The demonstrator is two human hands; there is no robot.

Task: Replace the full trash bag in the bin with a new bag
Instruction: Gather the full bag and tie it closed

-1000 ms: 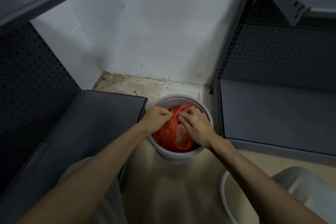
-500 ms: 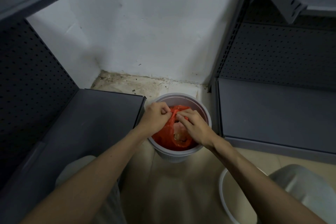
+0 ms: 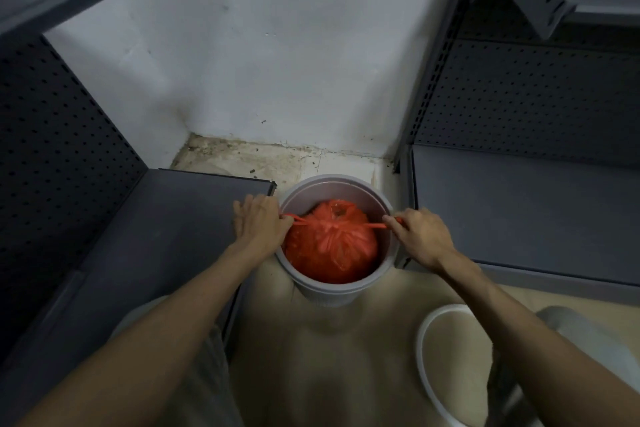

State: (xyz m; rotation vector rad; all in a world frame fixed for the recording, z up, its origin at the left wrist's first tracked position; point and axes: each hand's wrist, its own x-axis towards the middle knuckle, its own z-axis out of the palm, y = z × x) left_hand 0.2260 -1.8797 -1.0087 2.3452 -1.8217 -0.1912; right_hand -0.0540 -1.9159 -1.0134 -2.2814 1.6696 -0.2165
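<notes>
A round grey bin (image 3: 346, 291) stands on the floor between two shelf units. Inside it sits a full red trash bag (image 3: 329, 246), its mouth gathered into a knot at the top. Two thin red handle strips stretch sideways from the knot. My left hand (image 3: 261, 224) grips the left strip at the bin's left rim. At the right rim, my right hand (image 3: 420, 239) grips the other strip. Both strips are pulled taut over the rim.
Dark grey perforated shelving (image 3: 86, 236) flanks the bin on the left, and a second unit (image 3: 519, 211) on the right. A white wall (image 3: 277, 62) closes the corner behind. A white ring-shaped rim (image 3: 424, 357) lies on the floor at lower right. My knees show at the bottom.
My hands were together over the bag's mouth, working the handles. They have now pulled apart to opposite rims, drawing the strips tight and closing the bag's top into a knot.
</notes>
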